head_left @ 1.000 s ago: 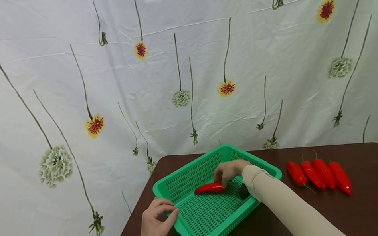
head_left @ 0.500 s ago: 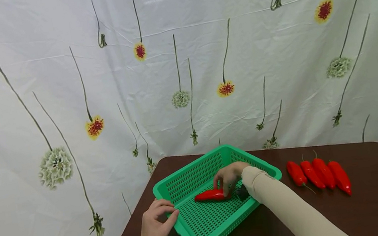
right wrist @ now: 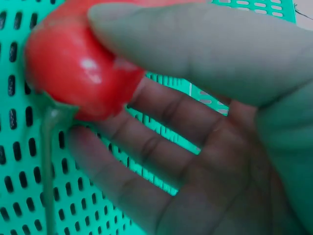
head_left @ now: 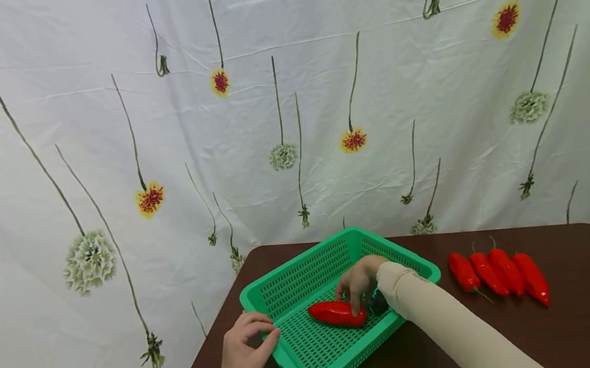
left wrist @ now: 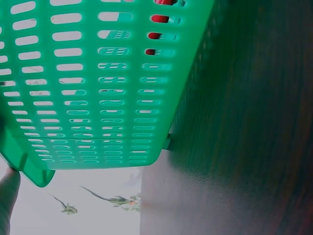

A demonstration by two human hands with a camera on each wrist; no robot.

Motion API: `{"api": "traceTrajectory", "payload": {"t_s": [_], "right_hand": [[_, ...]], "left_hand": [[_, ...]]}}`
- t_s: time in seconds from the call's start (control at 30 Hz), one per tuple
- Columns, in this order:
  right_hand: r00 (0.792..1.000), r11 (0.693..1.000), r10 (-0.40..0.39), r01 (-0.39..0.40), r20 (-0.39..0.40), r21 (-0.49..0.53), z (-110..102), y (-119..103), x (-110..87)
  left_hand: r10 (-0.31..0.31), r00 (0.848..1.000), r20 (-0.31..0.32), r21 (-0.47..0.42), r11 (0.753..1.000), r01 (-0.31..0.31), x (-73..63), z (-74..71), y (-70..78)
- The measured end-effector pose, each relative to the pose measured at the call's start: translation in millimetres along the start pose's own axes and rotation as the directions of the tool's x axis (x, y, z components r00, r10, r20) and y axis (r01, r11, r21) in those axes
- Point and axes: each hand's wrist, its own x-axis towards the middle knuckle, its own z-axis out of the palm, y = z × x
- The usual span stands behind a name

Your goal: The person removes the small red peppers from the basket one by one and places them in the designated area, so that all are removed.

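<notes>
In the head view, a red chili pepper lies on the mesh floor of a green plastic basket. Thumb and fingers of my right hand hold its thicker stem end. From the right wrist view, the thumb presses one side of the pepper, fingers lie on the other side, and its green stem hangs down. At the basket's left corner, my left hand grips the rim between thumb and fingers. Only a fingertip under the lip shows in the left wrist view.
Several red peppers lie side by side on the dark brown table, right of the basket. A flower-printed white cloth hangs behind the table. A dark device sits under my right wrist.
My right hand has drawn the pepper toward the near side of the basket. The pepper has turned, its stem end now closer to me. My left hand stays on the rim.
</notes>
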Motion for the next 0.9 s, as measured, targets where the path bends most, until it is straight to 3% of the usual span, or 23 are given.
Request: {"api": "traceTrajectory", "payload": {"t_s": [0.17, 0.3, 0.47, 0.63, 0.9], "right_hand": [[0.999, 0.991, -0.002, 0.009, 0.053, -0.135, -1, -1, 1.8], [0.997, 0.988, -0.006, 0.018, 0.079, -0.155, -1, -1, 3.5], [0.995, 0.998, -0.018, 0.024, 0.098, -0.061, 0, -2, 3.6], [0.986, 0.994, -0.105, 0.102, 0.129, 0.032, 1, -7, 1.1], [0.977, 0.976, -0.202, 0.195, 0.066, 0.101, 0, -18, -6.3]], "left_hand": [[-0.004, 1.0, -0.001, -0.008, 1.0, 0.004, -1.0, -0.1, -0.9], [-0.008, 1.0, 0.002, -0.006, 1.0, 0.008, -1.8, 0.0, -1.1], [-0.025, 1.0, 0.004, -0.018, 1.0, 0.025, -2.8, 1.3, -1.4], [-0.004, 1.0, 0.0, -0.016, 1.0, 0.004, -3.9, 3.5, -2.0], [-0.014, 1.0, -0.001, 0.003, 1.0, 0.014, -0.2, 0.3, -0.9]]}}
